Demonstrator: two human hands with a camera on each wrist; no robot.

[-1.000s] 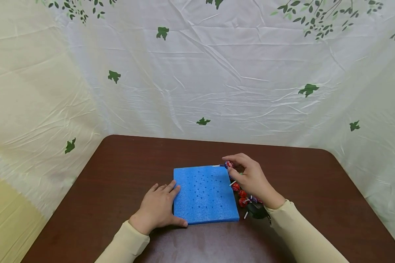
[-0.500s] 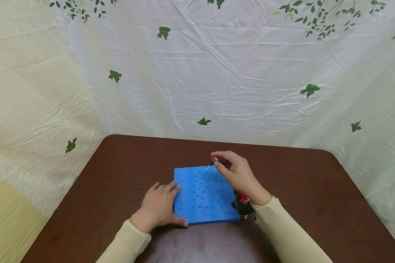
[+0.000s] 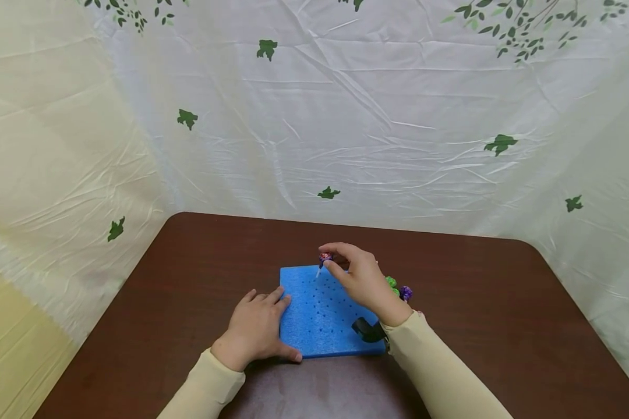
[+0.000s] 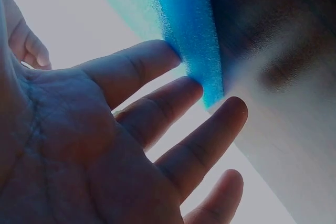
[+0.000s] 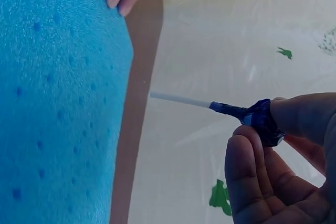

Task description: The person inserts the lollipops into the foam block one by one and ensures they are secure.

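Note:
A lollipop (image 5: 262, 121) in a dark blue wrapper is pinched by its head between the thumb and fingers of my right hand (image 3: 360, 278). Its white stick points down at the far part of a blue foam board (image 3: 322, 326), whose top is dotted with small holes. In the right wrist view the stick's tip stands apart from the board. My left hand (image 3: 257, 327) lies spread at the board's left edge, fingertips and thumb touching it. The left wrist view shows those fingers (image 4: 157, 106) straight against the foam's side.
Beyond my right wrist, green lollipops (image 3: 391, 283) and a purple lollipop (image 3: 406, 293) lie right of the board, partly hidden by the arm. A black wrist device (image 3: 368, 330) hangs over the board. The brown table (image 3: 466, 279) ends at a white leaf-print cloth (image 3: 398, 145).
My right hand has carried the lollipop left from the board's right side to over its far part, and the stick has swung downward. My left hand has stayed on the board's left edge.

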